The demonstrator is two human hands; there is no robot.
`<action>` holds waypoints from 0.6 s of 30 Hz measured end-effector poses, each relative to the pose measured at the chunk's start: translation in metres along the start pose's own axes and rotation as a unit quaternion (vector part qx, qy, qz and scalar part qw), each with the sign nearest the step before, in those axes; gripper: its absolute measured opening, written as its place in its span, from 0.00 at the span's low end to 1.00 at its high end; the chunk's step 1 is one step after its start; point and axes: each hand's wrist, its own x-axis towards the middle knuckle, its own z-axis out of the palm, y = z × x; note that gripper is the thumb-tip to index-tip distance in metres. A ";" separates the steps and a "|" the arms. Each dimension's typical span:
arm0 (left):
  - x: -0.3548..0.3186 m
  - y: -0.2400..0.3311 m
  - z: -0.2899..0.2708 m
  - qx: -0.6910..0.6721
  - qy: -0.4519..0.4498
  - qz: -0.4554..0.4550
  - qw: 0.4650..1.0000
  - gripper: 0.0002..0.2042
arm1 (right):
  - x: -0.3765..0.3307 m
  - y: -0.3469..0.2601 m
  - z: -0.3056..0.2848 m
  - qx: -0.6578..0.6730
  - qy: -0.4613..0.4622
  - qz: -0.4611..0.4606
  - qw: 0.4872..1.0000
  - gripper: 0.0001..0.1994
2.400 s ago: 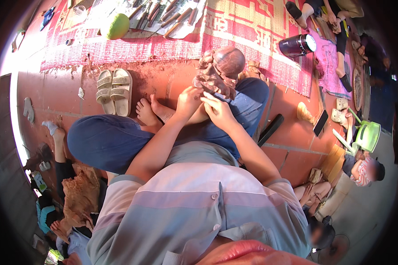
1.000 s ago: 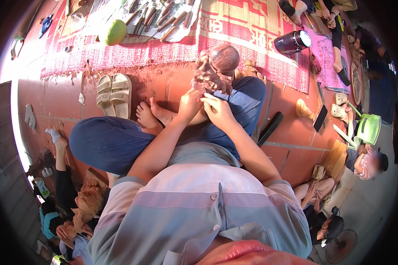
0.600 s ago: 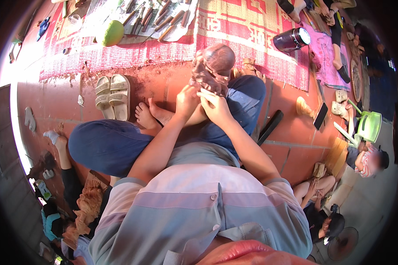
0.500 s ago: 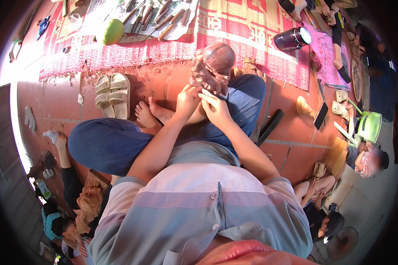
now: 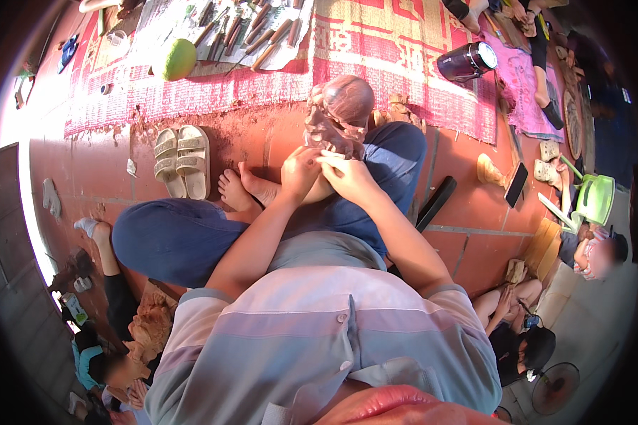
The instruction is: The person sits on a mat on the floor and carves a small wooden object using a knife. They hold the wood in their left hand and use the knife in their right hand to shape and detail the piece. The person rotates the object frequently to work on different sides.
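Note:
A reddish-brown wood carving (image 5: 347, 103) with a smooth rounded top and knobbly carved lower parts stands in front of my crossed legs, close to my right knee. My left hand (image 5: 301, 172) is closed at its lower near edge, fingers bent against the wood. Right beside it my right hand (image 5: 348, 177) is closed too, its fingertips pinched together and almost meeting the left ones. Something small and pale shows at the right fingertips, too small to make out. The base of the carving is hidden behind both hands.
Several wood-handled carving tools (image 5: 262, 42) and a green round fruit (image 5: 175, 59) lie on the red patterned mat (image 5: 376, 42). Beige sandals (image 5: 184, 161), a dark flask (image 5: 466, 62), a black bar (image 5: 436, 202) and a green chair (image 5: 592, 198) are around. Other people sit at both sides.
My hands and the carving sit slightly lower in the picture. The right fingers, stretched toward the carving before, are now drawn in closer to the left fingertips.

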 end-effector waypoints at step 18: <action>0.009 -0.005 -0.008 0.043 0.011 0.001 0.999 0.09 | -0.002 0.001 0.013 0.014 0.003 -0.001 1.000 0.12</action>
